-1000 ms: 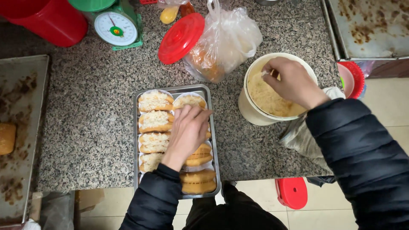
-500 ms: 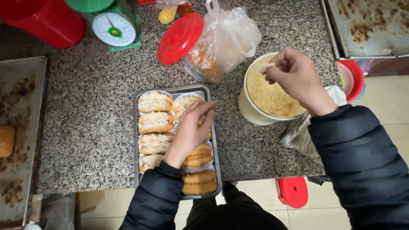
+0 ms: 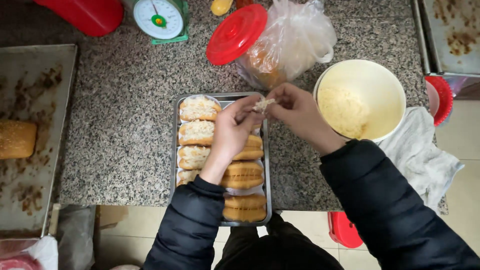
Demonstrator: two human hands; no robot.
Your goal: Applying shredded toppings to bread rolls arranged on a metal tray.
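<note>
Above the steel tray (image 3: 175, 150) of split buns (image 3: 199, 131), the right hand (image 3: 299, 114) and left hand (image 3: 234, 131) are pinching a tuft of pale shreds (image 3: 262, 104) together, at nine o'clock from the cream bucket (image 3: 380, 85), likely so that crumbs are falling on the tray.

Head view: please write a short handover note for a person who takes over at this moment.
Left hand and right hand meet over the metal tray, pinching shredded filling together.
The cream bucket of filling stands right of the tray, on the granite counter.
Done: four buns in the left column carry filling.
Left: the right-column buns show none; the one under the hands is hidden.
</note>
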